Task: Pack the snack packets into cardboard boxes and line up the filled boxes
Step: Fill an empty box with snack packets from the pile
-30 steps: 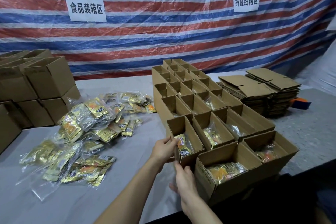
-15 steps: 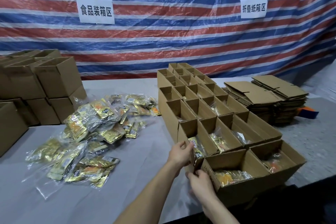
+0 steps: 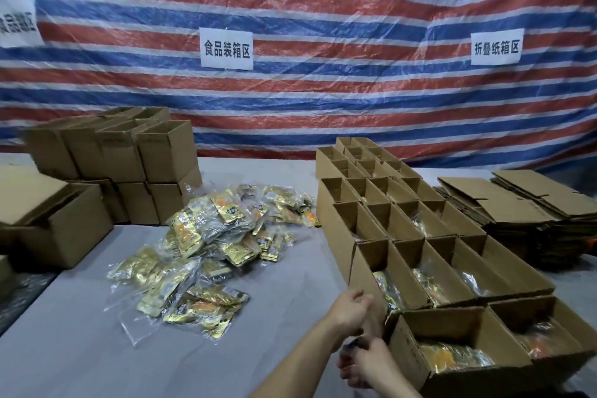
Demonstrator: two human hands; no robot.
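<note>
Blurring beside the filled box point(image 3: 363, 270), left hand point(image 3: 350, 310) and right hand point(image 3: 366, 365) perhaps touch it; grip unreadable.

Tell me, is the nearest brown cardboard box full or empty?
Partly filled. The nearest brown cardboard box is open on top, and shiny gold snack packets lie on its bottom, below the rim.

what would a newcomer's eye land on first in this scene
The red, white and blue striped tarp fills the whole background, with white paper signs taped on it. On the grey table below, a shiny gold heap of snack packets lies in the middle. To its right stands a tight block of open cardboard boxes, the nearer ones with packets inside.
</note>
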